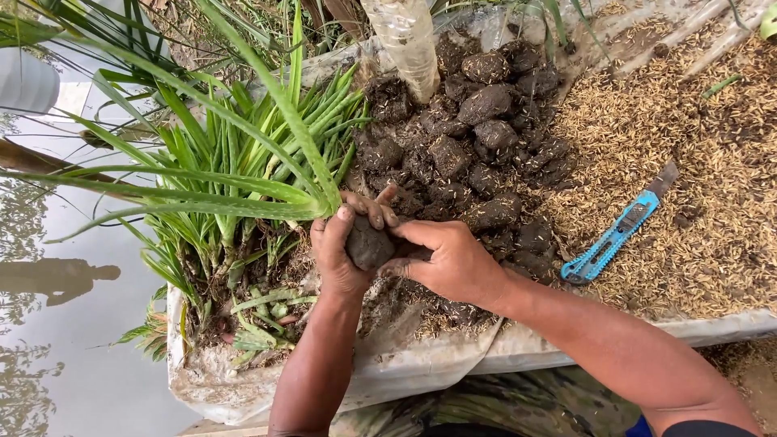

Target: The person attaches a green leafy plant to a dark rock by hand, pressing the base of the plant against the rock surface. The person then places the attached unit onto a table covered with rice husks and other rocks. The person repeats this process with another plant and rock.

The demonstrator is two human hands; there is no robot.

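Together, the left hand point(344, 251) and right hand point(449, 259) are clamped around a dark soil ball point(369, 244) at a seedling's point(243, 190) base. More soil balls point(477, 137) lie beyond; a blue utility knife point(619, 233) rests on rice husks point(688, 186).

A blue utility knife point(617, 235) lies on a bed of pale rice husks point(696, 186) at the right, its blade pointing up and to the right. Left of the husks sits a heap of dark soil clumps point(477, 154), and a clear plastic bottle point(405, 44) stands at the top edge of that heap. A pile of green seedlings point(235, 210) with long narrow leaves lies at the left. All of this rests on a dirty white plastic sheet point(421, 364). Still water point(73, 324) fills the far left, reflecting the surroundings.
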